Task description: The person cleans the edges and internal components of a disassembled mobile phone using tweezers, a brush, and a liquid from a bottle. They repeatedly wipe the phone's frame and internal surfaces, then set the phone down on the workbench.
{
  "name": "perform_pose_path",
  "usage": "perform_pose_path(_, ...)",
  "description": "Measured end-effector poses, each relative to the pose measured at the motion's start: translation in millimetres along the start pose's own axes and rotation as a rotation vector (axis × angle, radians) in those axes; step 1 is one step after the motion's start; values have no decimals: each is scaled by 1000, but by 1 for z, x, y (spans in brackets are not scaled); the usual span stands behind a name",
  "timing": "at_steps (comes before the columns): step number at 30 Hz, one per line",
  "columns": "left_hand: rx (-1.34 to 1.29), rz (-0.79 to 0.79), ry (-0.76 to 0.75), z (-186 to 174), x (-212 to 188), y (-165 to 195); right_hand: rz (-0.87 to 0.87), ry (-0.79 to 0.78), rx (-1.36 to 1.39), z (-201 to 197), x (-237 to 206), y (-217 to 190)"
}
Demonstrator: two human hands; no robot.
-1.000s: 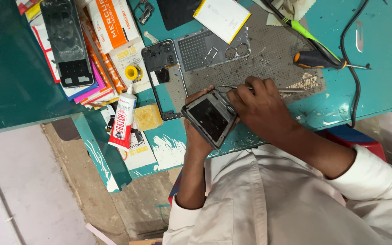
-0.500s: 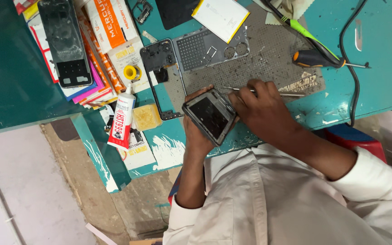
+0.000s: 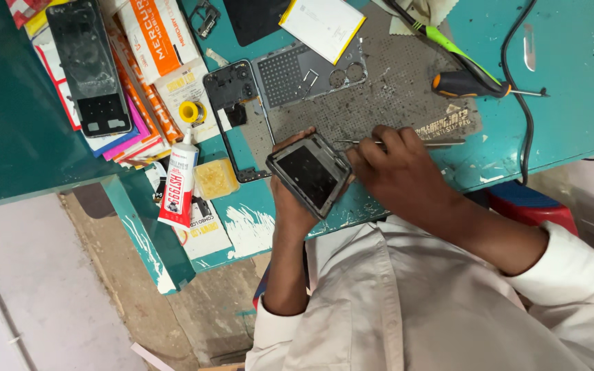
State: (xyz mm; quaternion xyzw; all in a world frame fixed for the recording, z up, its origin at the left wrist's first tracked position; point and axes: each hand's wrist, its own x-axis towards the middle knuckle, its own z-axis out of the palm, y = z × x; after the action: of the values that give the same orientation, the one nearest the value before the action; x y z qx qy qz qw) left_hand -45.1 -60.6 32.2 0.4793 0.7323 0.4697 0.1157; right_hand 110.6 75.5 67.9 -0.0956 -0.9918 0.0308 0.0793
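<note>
Holding a small dark phone body (image 3: 309,175) up off the worktop (image 3: 572,103), near its front edge, I am seeing my left hand (image 3: 290,206) wrapping around it from below, fingers closed firmly on its frame. The right hand (image 3: 397,168) is pinching a thin metal tool (image 3: 359,143), probably tweezers, with fingers narrowed tight around it; the tool is lying level just past the phone's upper right corner, and I cannot tell whether its tip is touching the phone.

Judging how far along things are: the phone is already lying in pieces. A grey perforated inner plate (image 3: 304,69) and a black back frame with camera openings (image 3: 232,89) are resting on the grey work mat (image 3: 407,89) towards the back of the worktop, and a white battery with a yellow edge (image 3: 324,26) is lying at the back edge. So the opening-up looks done, and fine work on the held part is underway; nothing is being put back together yet, as far as I can judge.

A screwdriver with a black and orange handle (image 3: 465,84) is lying towards the right side, beside a black cable (image 3: 517,103). A white and red glue tube (image 3: 179,185) is sitting near the left front corner, with a yellow tape roll (image 3: 192,111) behind it and coloured boxes (image 3: 152,41) stacked at the back left corner.
</note>
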Motion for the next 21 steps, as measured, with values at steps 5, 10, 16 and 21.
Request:
perform_pose_path(5, 102, 123, 9, 1, 1, -1, -8, 47, -39, -12, -14, -6)
perform_pose_path(10, 51, 40, 10, 1, 1, 2, -23, 79, -21, 4, 4, 3)
perform_pose_path(16, 26, 37, 17, 1, 1, 3, 4, 63, 13, 9, 6, 2)
perform_pose_path(21, -36, 1, 13, 2, 0, 3, 22, 76, 46, -1, -10, -1)
